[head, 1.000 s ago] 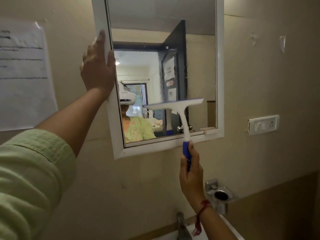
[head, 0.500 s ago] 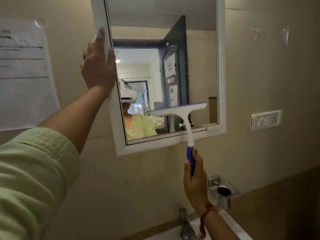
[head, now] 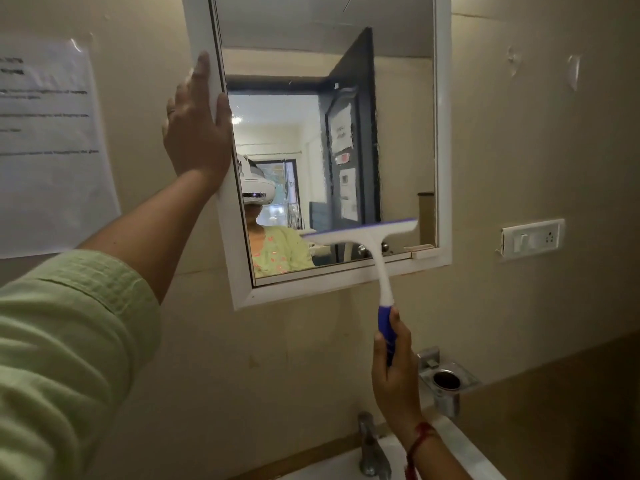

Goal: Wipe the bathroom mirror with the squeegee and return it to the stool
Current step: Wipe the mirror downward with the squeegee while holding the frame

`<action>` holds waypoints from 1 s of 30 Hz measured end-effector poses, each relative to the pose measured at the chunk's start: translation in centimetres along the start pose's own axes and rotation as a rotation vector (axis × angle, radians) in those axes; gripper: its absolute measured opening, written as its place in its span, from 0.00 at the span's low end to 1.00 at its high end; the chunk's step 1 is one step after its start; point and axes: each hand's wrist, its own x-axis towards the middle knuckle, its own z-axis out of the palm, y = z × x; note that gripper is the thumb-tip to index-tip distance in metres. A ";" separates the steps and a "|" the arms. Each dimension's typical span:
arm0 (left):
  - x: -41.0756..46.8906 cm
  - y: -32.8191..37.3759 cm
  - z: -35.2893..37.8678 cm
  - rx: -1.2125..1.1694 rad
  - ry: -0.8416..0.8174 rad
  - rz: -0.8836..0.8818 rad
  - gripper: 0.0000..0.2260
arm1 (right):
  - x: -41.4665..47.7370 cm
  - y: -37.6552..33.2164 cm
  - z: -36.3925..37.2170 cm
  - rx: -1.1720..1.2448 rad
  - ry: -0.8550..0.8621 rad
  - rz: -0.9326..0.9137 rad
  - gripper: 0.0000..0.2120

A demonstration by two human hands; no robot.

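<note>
We had drawn the white squeegee with the blue handle [head: 360, 237] down from mid-glass to the lower right of the white-framed mirror [head: 444, 133], nearly finishing that stroke. Our right hand [head: 394, 372] stayed clamped on its handle; our left hand [head: 197, 129] lay flat, fingers apart, steadying the frame's left edge.

Head camera looks forward, slightly upward, close to the wall-mounted mirror [head: 329, 140].

White squeegee [head: 372, 242] with blue handle stands upright, its blade low against the white-framed mirror [head: 346, 46] glass.
</note>
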 end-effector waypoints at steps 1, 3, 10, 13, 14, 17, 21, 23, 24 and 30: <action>0.0 0.0 0.0 -0.004 0.003 0.001 0.22 | -1.0 0.3 -0.2 -0.012 -0.008 0.003 0.25; 0.1 -0.1 0.1 -0.008 0.009 -0.002 0.22 | -1.5 0.3 -0.5 -0.022 -0.015 0.008 0.27; 0.1 -0.1 0.2 0.019 0.010 0.001 0.23 | 3.2 -1.6 -0.9 0.032 0.001 -0.027 0.22; 0.1 0.0 0.1 0.017 0.006 -0.004 0.23 | 0.9 -0.2 -0.9 -0.006 -0.020 -0.010 0.23; 0.0 -0.1 0.1 0.016 0.005 -0.004 0.23 | -0.4 0.3 -0.9 -0.029 -0.026 0.000 0.24; 0.0 -0.1 0.2 0.021 0.005 0.002 0.23 | -2.7 0.6 -0.8 -0.041 -0.051 0.044 0.23; 0.1 -0.1 0.3 0.026 0.015 0.003 0.23 | -0.5 -0.5 -0.8 -0.011 -0.029 0.045 0.22; 0.1 -0.2 0.2 0.024 0.014 0.001 0.23 | 0.7 -0.8 -0.9 0.004 -0.016 0.031 0.22; 0.1 -0.2 0.2 0.025 0.011 0.000 0.23 | 0.8 -0.7 -0.9 0.003 -0.013 0.029 0.22; 0.0 0.0 0.1 0.037 0.009 0.009 0.23 | -3.1 0.4 -1.4 -0.044 -0.047 0.086 0.21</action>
